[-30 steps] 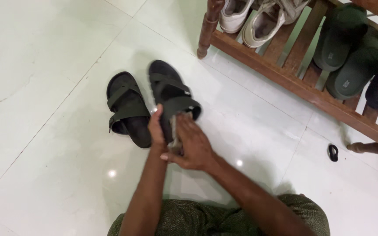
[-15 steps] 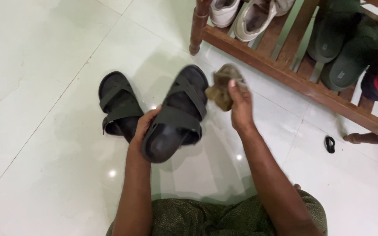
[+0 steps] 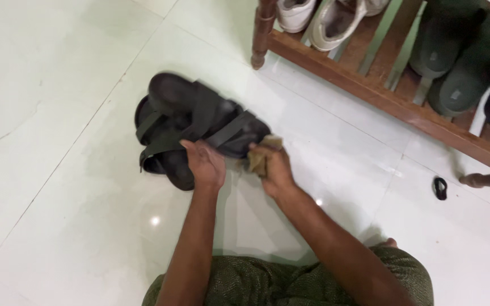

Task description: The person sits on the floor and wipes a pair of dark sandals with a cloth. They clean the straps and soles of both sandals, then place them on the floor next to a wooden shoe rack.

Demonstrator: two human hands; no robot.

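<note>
Black sandal (image 3: 211,113) now turned sideways, gripped in left hand (image 3: 206,164); right hand (image 3: 276,167) presses clutched brown cloth (image 3: 258,158) back against it.

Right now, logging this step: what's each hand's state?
Left hand: closed on the black sandal.
Right hand: closed on the brown cloth.

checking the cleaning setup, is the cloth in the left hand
No, the right hand holds the brown cloth; the left hand grips the sandal.

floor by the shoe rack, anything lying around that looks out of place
A small black ring-shaped item, perhaps a hair tie, lies loose on the white floor tiles beside the wooden shoe rack, apart from all the footwear.
</note>
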